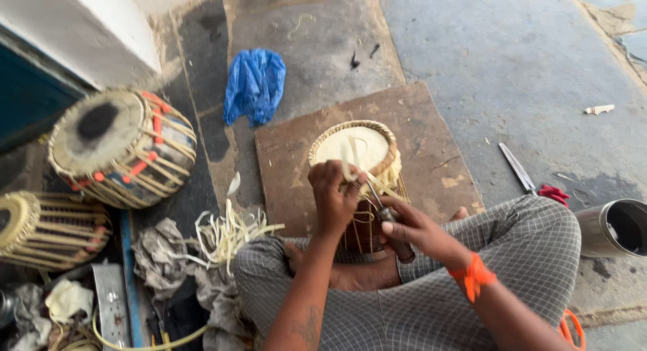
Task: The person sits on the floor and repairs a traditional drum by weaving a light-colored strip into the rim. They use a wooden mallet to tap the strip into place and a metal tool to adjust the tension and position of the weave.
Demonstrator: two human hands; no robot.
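A small drum (354,152) with a pale skin head and a woven rim stands between my crossed legs on a brown board (303,155). My left hand (333,196) grips a pale leather strap (350,159) at the drum's near rim. My right hand (411,229) holds a dark-handled metal tool (384,213) whose tip points up at the strap. An orange thread is tied round my right wrist.
Two laced drums (121,149) (40,229) lie at the left, next to a pile of pale strap offcuts (226,236) and rags. A blue plastic bag (255,84) lies on the concrete. Scissors (519,169) and a steel cup (617,228) are at the right.
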